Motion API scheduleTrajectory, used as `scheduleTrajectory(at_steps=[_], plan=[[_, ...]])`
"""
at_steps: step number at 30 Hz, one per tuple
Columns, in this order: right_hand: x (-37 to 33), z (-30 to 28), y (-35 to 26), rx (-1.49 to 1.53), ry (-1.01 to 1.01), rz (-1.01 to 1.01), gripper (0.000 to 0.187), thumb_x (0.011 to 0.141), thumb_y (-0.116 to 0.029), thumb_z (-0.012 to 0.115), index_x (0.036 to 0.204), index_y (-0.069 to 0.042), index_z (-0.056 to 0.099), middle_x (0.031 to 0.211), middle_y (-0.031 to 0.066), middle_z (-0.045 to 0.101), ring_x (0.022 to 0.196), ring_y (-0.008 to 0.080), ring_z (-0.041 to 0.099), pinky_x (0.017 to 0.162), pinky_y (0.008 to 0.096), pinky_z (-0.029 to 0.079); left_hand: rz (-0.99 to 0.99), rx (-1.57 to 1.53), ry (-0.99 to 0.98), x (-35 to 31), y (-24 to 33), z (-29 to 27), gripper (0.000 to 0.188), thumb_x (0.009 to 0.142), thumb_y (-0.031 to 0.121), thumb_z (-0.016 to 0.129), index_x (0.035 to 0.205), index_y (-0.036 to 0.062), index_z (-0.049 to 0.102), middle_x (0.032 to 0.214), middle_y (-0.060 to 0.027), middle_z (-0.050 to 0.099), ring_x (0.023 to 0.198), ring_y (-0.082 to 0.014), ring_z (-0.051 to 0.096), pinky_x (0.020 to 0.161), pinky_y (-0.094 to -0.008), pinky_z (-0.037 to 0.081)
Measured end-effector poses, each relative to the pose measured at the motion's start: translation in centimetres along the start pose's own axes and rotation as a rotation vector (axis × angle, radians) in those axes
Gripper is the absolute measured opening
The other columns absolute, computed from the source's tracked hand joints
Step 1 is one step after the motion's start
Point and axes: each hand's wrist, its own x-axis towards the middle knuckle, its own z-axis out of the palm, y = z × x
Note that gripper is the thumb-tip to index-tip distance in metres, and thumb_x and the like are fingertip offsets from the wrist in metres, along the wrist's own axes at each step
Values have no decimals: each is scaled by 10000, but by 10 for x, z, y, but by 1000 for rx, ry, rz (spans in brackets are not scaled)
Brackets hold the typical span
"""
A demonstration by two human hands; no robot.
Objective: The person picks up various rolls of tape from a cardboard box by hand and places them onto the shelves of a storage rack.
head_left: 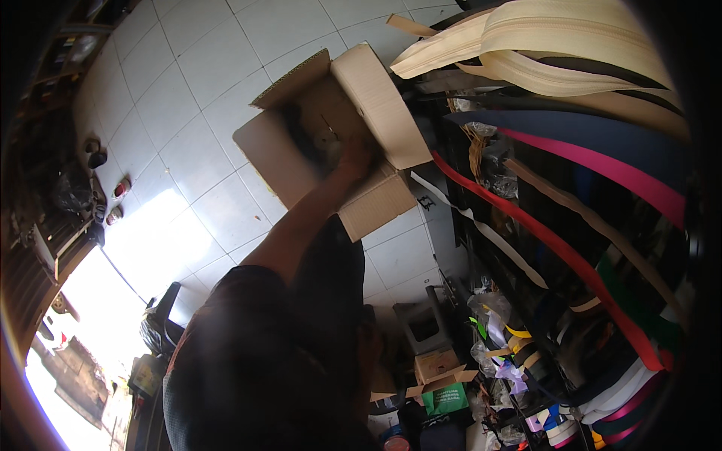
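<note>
One hand [355, 154] reaches up from the lower middle into the open cardboard box [338, 143] at about 12 o'clock, the forearm running along the box's edge, and whether its fingers are clenched or released inside the box cannot be told, nor which hand it is. The box sits tilted over the white tiled floor [188, 68], flaps spread. At 3 o'clock, coloured straps hang close together: a red strap [549, 248], a pink strap [602, 165] and cream webbing [526, 45] above them.
</note>
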Motion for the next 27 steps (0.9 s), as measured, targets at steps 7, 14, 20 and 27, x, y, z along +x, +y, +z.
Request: scheduleTrajectory(at_steps=[7,14,20,27], plan=[[9,-5,-28,56,-30,-34,288,899,-214,633,1112,-20,653,1098,165,662,1042,319,628,923,406,473,-174,-123,172,-20,-54,35,285,878,179,524,1116,102,662,1257,-163,561,1221,-345,491,1003,-545,399],[12,-10,-37,48,-58,23,299,877,-201,655,1115,-19,648,1116,164,656,1089,313,608,965,401,447,-145,-76,197,-18,-60,50,274,849,205,577,1104,187,674,1153,-96,635,1156,-348,542,926,-519,469],[19,-16,-45,79,-29,-65,283,889,-211,638,1097,-19,655,1056,139,673,1016,289,635,890,395,481,-300,-328,93,-25,-76,44,323,787,212,693,1092,108,665,1087,-160,651,1062,-349,608,890,-448,508],[111,-11,-124,241,-42,-306,159,912,-115,629,1057,-60,668,1047,70,681,880,174,660,720,302,525,-312,-1047,307,-84,-81,-100,665,681,342,862,1170,-32,611,1004,-187,679,984,-298,662,858,-429,540]])
